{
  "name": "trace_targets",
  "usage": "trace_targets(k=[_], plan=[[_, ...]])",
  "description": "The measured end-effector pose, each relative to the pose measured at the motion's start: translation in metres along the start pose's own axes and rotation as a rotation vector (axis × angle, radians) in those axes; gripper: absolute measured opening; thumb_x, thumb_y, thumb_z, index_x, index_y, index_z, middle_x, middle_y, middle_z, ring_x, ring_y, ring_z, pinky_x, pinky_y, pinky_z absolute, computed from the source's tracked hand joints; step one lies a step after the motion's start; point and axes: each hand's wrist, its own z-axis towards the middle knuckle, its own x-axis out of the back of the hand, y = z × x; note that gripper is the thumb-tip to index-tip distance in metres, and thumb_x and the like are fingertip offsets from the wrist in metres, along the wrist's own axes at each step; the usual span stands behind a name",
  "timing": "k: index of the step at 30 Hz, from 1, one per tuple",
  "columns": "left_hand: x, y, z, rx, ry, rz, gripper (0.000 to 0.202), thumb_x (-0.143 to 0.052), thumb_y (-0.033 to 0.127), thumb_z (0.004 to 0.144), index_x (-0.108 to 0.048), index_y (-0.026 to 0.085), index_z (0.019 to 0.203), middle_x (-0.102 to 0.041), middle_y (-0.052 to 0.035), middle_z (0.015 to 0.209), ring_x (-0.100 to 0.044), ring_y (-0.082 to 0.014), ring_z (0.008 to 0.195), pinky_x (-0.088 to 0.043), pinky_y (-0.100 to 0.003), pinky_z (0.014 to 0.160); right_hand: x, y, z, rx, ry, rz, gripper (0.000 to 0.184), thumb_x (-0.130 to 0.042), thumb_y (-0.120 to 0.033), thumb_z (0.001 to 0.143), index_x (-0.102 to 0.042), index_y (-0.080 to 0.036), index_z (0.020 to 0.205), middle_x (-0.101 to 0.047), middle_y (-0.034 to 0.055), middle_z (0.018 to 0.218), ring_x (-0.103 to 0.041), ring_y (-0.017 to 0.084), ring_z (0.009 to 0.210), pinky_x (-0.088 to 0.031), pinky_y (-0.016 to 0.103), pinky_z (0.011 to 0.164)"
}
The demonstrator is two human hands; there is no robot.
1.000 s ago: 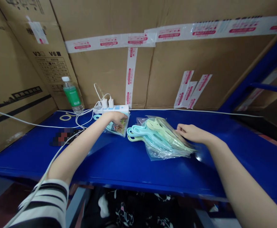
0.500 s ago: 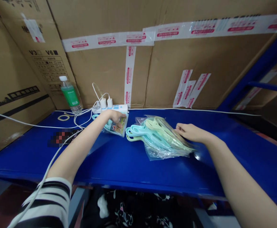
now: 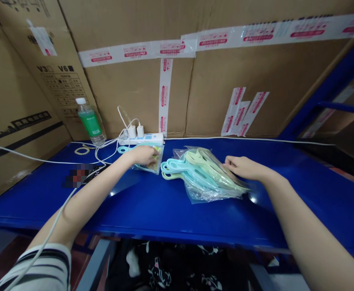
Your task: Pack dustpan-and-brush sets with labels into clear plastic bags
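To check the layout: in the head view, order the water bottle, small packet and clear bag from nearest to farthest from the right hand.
1. clear bag, touching the right hand.
2. small packet, left, under the left hand.
3. water bottle, far left, at the back.

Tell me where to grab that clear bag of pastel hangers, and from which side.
Probably pinch the bag of hangers across its thick middle, coming from above on the right, where the right hand rests. The looped ends seem to poke out on the left, so gripping only the loose plastic could let them slide.
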Motion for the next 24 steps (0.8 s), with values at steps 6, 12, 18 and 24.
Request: trace_targets(k=[6,12,18,24], plan=[[0.003,0.017,-0.009,0.039,-0.032,0.037,0.034,-0.041,0.034,0.091,-0.058,0.022,0.117,-0.061,-0.0082,0.126,-0.063,-0.0248,0.104,-0.048,-0.032,0.081,0.002,-0.003,-0.002,-0.016,-0.008,-0.003,0.025,-0.038,-0.025,0.084,-0.039,-0.026,0.059,-0.062,0.0029,0.060,-0.059,0.020,0.061,-0.041,0.028,0.058],[-0.002,0.018,-0.015,0.068,-0.034,0.021,0.041,-0.042,0.039,0.091,-0.053,0.022,0.127,-0.049,-0.0073,0.140,-0.057,-0.0257,0.116,-0.046,-0.034,0.091,-0.001,0.000,-0.002,0.011,0.012,0.005,0.024,-0.038,-0.025,0.084,-0.042,-0.025,0.060,-0.065,0.0028,0.063,-0.061,0.020,0.062,-0.043,0.028,0.059],[-0.007,0.009,-0.025,0.043,0.052,-0.002,0.043,-0.034,0.037,0.095,-0.046,0.021,0.134,-0.045,-0.0069,0.144,-0.047,-0.0213,0.127,-0.040,-0.032,0.102,0.000,-0.001,-0.001,-0.007,0.017,-0.002,0.024,-0.035,-0.017,0.083,-0.041,-0.025,0.061,-0.068,0.0048,0.073,-0.064,0.020,0.072,-0.045,0.028,0.067],[-0.008,0.015,-0.046,-0.035,0.167,0.104,0.036,-0.033,0.028,0.096,-0.057,0.019,0.122,-0.056,-0.0097,0.131,-0.055,-0.0238,0.116,-0.045,-0.037,0.094,0.002,-0.002,-0.003,-0.024,-0.007,-0.019,0.024,-0.032,-0.016,0.084,-0.040,-0.025,0.064,-0.069,0.0073,0.079,-0.065,0.022,0.076,-0.045,0.030,0.069]])
